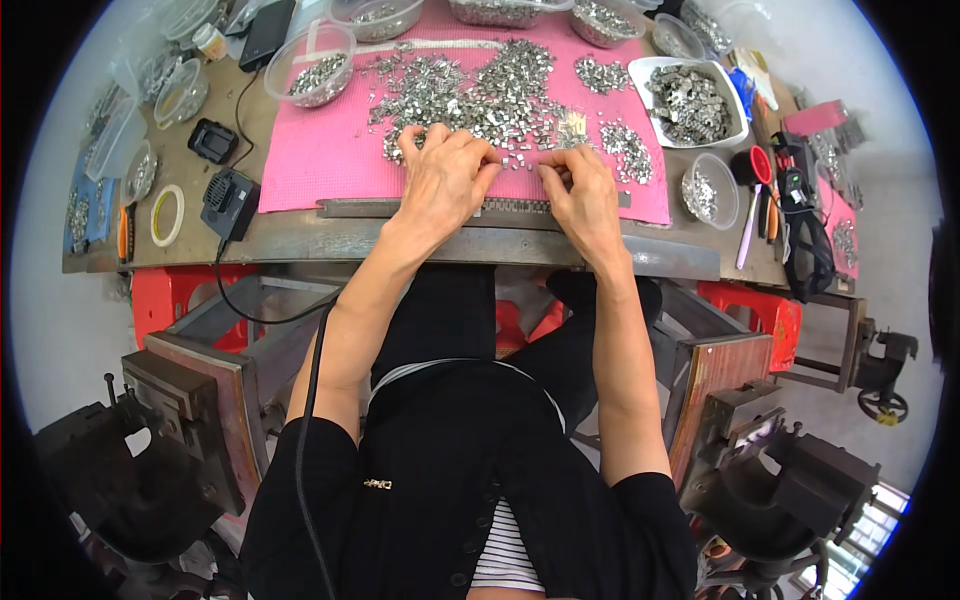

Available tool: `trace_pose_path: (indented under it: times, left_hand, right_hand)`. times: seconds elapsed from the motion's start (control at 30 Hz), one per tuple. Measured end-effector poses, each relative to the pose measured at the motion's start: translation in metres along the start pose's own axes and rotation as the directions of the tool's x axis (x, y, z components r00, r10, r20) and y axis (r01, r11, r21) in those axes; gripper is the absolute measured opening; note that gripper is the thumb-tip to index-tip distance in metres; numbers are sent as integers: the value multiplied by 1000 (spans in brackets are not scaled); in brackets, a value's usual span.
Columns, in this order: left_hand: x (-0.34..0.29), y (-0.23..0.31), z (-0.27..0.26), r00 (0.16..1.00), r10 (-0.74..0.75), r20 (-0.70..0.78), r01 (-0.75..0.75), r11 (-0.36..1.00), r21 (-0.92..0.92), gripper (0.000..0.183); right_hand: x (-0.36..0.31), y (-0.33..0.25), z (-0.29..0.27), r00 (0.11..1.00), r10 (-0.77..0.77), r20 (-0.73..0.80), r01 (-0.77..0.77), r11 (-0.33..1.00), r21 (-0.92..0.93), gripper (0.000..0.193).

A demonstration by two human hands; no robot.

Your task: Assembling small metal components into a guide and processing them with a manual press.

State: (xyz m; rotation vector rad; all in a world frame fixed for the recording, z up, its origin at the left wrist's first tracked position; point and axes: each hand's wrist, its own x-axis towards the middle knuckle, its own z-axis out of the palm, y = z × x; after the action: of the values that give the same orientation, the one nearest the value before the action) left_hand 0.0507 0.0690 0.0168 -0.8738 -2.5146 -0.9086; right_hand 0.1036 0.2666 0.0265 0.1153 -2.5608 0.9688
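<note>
While both bare hands lean over the table edge at the upper centre of the frame, the left hand (443,178) bends its fingers over the near edge of a wide heap of small silvery metal pieces (515,80), its thumb and forefinger tips drawn close together. The right hand (587,195) lies just to its right, fingers curled, thumb near the forefinger; whether either hand pinches a piece I cannot tell. The heap covers the upper centre, on a pink textured mat (310,150). Below the hands runs a long, narrow grey metal bar (360,209). A white square-sided tray (741,125) of metal parts stands at the upper right.
</note>
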Motion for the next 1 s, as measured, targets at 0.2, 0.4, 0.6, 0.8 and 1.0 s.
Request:
trace_pose_path:
  times: [0.2, 0.4, 0.6, 0.8, 1.0]
  left_hand:
    - [5, 3, 2, 1000, 31, -2, -31, 999, -8, 7]
    - [8, 4, -1, 994, 106, 33, -107, 994, 3, 9]
    - [-7, 31, 0, 984, 180, 6, -178, 977, -115, 11]
    - [-17, 37, 9, 985, 170, -2, -169, 980, -107, 16]
    - [-21, 29, 1, 991, 105, -88, -116, 985, -130, 11]
  right_hand:
    - [-20, -5, -16, 1000, 22, -17, -22, 1000, 16, 9]
    - [-32, -9, -23, 1000, -19, -12, 20, 998, 60, 9]
    - [-41, -6, -18, 992, -111, -66, 113, 993, 19, 13]
    - [-45, -6, -10, 979, -177, -101, 171, 983, -59, 16]
    - [-40, -4, -16, 982, -177, -72, 175, 984, -32, 15]
